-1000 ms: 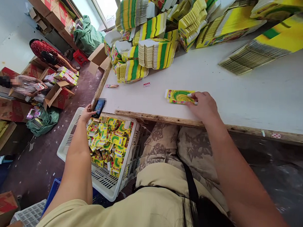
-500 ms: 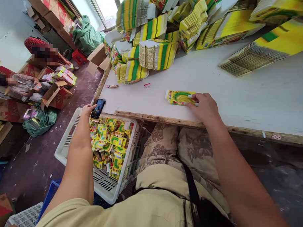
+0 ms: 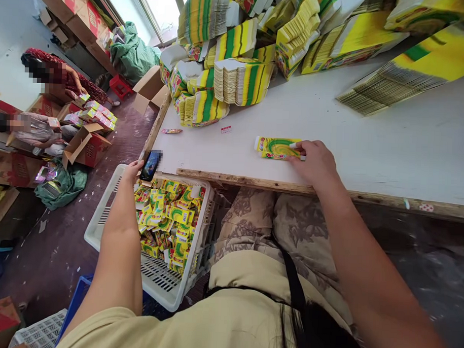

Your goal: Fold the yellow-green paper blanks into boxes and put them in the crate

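Note:
At the table's left corner, my left hand is closed at the near edge of a dark smartphone with a lit screen. Its thumb lies along the phone's side; the other fingers are mostly hidden. On the white tabletop, my right hand grips the right end of a small yellow and green printed carton. White flaps show at the carton's ends. Thumb and fingers close around it while it lies on or just over the table.
Stacks of flattened yellow cartons line the table's back. Below the left edge, a white plastic basket holds many small yellow boxes. A small wrapped packet and a red-white slip lie nearby. Two people work among cardboard boxes at left.
My left thumb has drawn back slightly to the left, toward the phone's edge. My right hand and the carton stay nearly in place. A person at far left has shifted posture.

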`<state>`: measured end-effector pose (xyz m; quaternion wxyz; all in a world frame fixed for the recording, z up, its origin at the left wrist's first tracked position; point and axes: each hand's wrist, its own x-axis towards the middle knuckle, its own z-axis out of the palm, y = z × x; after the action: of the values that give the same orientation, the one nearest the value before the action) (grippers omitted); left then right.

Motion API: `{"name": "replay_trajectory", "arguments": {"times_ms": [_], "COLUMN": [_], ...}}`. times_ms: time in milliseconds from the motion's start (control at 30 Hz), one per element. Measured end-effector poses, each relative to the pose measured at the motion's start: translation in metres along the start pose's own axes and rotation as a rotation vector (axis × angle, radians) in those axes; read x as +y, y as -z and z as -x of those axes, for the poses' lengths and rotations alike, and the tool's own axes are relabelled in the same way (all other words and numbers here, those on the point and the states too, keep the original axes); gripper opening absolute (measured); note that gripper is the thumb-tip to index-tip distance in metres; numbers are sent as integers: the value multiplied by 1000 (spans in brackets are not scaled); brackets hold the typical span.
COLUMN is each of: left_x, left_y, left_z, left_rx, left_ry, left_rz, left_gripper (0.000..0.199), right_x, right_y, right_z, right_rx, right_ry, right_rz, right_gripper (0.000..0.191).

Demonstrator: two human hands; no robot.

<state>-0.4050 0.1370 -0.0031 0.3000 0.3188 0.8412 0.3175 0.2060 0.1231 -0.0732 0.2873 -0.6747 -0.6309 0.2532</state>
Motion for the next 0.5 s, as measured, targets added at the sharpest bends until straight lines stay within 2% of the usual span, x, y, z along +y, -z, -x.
{"name": "replay_trajectory", "arguments": {"times_ms": [333, 500], "left_x": [-2, -4], "left_y": [8, 10], "left_z": [4, 6], "left_rx": [24, 38], "left_ry": [-10, -32], "left_rz": [63, 94], "left_gripper": [37, 44], "right_x": [-2, -1], "right_y": [-2, -2], "right_z": [-1, -1], "right_rx": [21, 32], "right_ry": [-16, -6], "right_rz": [29, 34], "right_gripper": [30, 32]}}
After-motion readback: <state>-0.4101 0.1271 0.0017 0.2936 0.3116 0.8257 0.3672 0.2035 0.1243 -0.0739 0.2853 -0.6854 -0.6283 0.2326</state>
